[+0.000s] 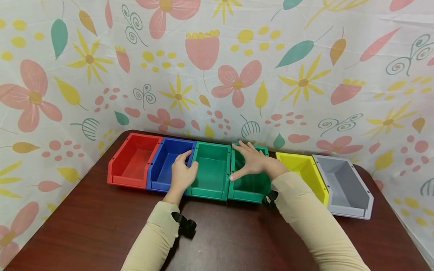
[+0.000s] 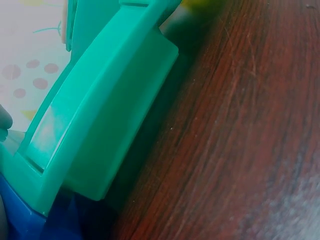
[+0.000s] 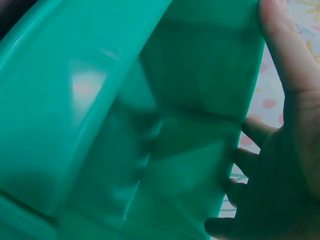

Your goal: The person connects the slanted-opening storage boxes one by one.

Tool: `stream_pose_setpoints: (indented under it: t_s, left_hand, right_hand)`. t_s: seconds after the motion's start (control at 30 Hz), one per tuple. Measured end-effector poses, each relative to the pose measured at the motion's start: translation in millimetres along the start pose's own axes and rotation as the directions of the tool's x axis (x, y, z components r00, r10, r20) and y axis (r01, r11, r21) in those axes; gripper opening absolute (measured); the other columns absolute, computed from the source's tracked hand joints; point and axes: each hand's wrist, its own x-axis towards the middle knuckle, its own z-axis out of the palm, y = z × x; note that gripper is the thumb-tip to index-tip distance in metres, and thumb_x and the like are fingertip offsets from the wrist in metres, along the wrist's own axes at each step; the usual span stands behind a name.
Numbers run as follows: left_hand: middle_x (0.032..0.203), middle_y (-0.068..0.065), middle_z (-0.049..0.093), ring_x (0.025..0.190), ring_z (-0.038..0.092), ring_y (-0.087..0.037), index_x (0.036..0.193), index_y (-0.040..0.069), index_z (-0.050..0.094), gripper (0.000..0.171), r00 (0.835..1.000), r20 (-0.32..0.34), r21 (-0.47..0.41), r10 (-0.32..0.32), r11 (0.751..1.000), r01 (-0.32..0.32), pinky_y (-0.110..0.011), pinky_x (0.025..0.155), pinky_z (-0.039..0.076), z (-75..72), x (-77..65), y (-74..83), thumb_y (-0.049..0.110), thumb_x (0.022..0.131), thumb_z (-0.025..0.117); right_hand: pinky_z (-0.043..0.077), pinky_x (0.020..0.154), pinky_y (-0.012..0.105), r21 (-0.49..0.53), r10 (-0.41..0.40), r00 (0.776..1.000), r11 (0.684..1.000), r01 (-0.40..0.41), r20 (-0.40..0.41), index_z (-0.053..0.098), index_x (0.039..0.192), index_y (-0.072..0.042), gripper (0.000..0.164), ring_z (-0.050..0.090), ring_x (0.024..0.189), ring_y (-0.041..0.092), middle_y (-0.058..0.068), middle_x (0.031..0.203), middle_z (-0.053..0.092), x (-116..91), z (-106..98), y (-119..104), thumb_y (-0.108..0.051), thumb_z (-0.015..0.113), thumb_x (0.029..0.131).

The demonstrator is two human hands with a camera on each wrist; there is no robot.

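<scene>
Flowered cloth (image 1: 207,22) hung behind a dark wood-grained table (image 1: 101,226), its pattern cut off at the frame's top and sides. Toward the table's far side stood a row of bins: a red bin (image 1: 135,160), a blue bin (image 1: 162,162), a first green bin (image 1: 211,165), a second green bin (image 1: 249,184), a yellow bin (image 1: 317,177) and a grey bin (image 1: 349,184). The left hand (image 1: 183,173) was over the blue bin's right side, beside the first green bin. Its thumb and index finger stood apart; the others were hidden, and I could not tell whether they grasped anything. The left wrist view caught little of that hand beyond a fingertip at its edge, plus a blurred yellow patch above. The right hand (image 1: 252,162) spread over the second green bin, its fingers released and well apart, thumb at the left rim. It hid part of that bin's inside, and shadow dimmed the rest. The right sleeve (image 1: 312,218) covered part of the yellow bin; the frame's bottom edge cut off both sleeves.
</scene>
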Motion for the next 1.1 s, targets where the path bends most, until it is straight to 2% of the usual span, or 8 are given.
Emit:
stream_pose_setpoints:
  t_s: [0.2,0.47,0.57,0.73,0.93,1.07,1.1]
  left_hand:
    - [0.132,-0.012,0.054,0.101,0.055,-0.029,0.133,0.011,0.054,0.049,1.000,0.002,-0.002,-0.001,1.000,0.001,-0.044,0.090,0.046,0.0,0.4,1.6,0.019,0.085,0.054]
    - [0.132,-0.012,0.053,0.092,0.056,-0.031,0.134,0.011,0.054,0.048,1.000,0.010,-0.003,-0.003,1.000,0.003,-0.044,0.087,0.046,0.1,0.7,1.8,0.017,0.086,0.054]
    - [0.132,-0.013,0.053,0.099,0.055,-0.028,0.134,0.010,0.054,0.048,1.000,0.008,0.001,0.001,1.000,-0.001,-0.044,0.088,0.046,-0.4,0.2,2.1,0.016,0.086,0.054]
    - [0.131,-0.013,0.054,0.083,0.056,-0.029,0.133,0.010,0.054,0.049,1.000,0.003,0.001,-0.002,1.000,0.002,-0.042,0.080,0.047,-0.8,-0.8,2.5,0.018,0.085,0.053]
    - [0.130,-0.012,0.055,0.080,0.055,-0.027,0.132,0.011,0.055,0.049,1.000,-0.011,0.005,-0.007,1.000,0.007,-0.040,0.080,0.047,0.3,0.0,0.4,0.019,0.084,0.055]
    - [0.129,-0.011,0.056,0.065,0.052,-0.024,0.132,0.012,0.055,0.047,1.000,-0.009,0.006,-0.015,1.000,0.015,-0.037,0.074,0.047,0.6,0.4,-0.9,0.019,0.085,0.055]
    - [0.129,-0.011,0.056,0.067,0.053,-0.024,0.132,0.012,0.056,0.047,1.000,-0.009,0.008,-0.016,1.000,0.016,-0.037,0.074,0.047,0.5,0.5,-1.0,0.019,0.085,0.055]
  right_hand:
    - [0.003,0.108,0.070,0.003,0.001,1.000,1.000,-0.001,0.004,0.007,0.154,-0.022,0.118,-0.011,0.145,0.040,0.011,0.160,-0.005,-0.8,-0.5,0.1,-0.065,0.073,0.065]
    - [0.002,0.107,0.071,0.013,-0.004,1.000,1.000,0.004,0.010,0.008,0.154,-0.018,0.119,-0.011,0.144,0.041,0.013,0.160,-0.005,1.0,0.5,0.4,-0.065,0.073,0.065]
    - [0.002,0.108,0.070,0.016,-0.001,1.000,1.000,0.000,0.014,0.008,0.154,-0.019,0.119,-0.012,0.144,0.041,0.012,0.160,-0.005,0.6,0.6,-0.5,-0.064,0.074,0.066]
    - [0.002,0.109,0.070,0.011,0.015,1.000,1.000,-0.015,0.021,0.008,0.154,-0.020,0.119,-0.012,0.145,0.039,0.011,0.160,-0.005,-0.4,0.7,-2.0,-0.063,0.075,0.065]
    - [0.001,0.108,0.071,-0.026,0.042,0.999,0.999,-0.041,0.031,0.007,0.154,-0.022,0.123,-0.012,0.145,0.037,0.009,0.161,-0.006,2.1,-0.2,-3.8,-0.068,0.074,0.061]
    - [0.001,0.108,0.071,-0.040,0.053,0.998,0.998,-0.052,0.043,0.007,0.154,-0.021,0.123,-0.011,0.145,0.038,0.010,0.160,-0.006,1.6,-2.0,-7.1,-0.066,0.075,0.062]
    - [0.001,0.107,0.071,-0.039,0.055,0.997,0.998,-0.053,0.047,0.007,0.154,-0.020,0.122,-0.011,0.145,0.038,0.010,0.160,-0.006,1.3,-2.5,-7.9,-0.065,0.075,0.062]
